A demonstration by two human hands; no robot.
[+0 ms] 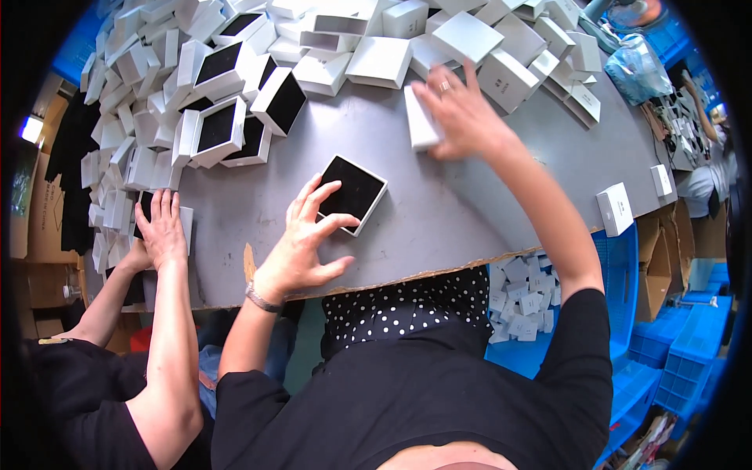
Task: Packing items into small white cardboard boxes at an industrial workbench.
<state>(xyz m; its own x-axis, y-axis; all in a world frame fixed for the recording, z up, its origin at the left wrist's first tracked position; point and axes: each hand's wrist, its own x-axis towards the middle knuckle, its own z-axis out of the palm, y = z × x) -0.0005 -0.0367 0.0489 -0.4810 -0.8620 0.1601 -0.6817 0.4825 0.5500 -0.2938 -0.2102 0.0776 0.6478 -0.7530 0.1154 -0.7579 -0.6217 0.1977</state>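
An open white box with a black lining [350,188] lies tilted to my view on the grey table in front of me. My left hand [307,239] is over its near left side, fingers spread and thumb apart. Its fingertips overlap the black lining, and I cannot tell whether they press on it. Farther off to the right, my right hand [468,117], slightly blurred, grips a white box [421,124] by its right side, at the edge of the pile. Whether that piece is a lid or a whole box is hidden by the hand.
A pile of white boxes [380,61] covers the far and left table. To my left, a co-worker's hands [164,227] hold a black-lined box. One white box [614,210] stands at the right table edge. Small white boxes [523,298] fill a blue crate [623,270] below.
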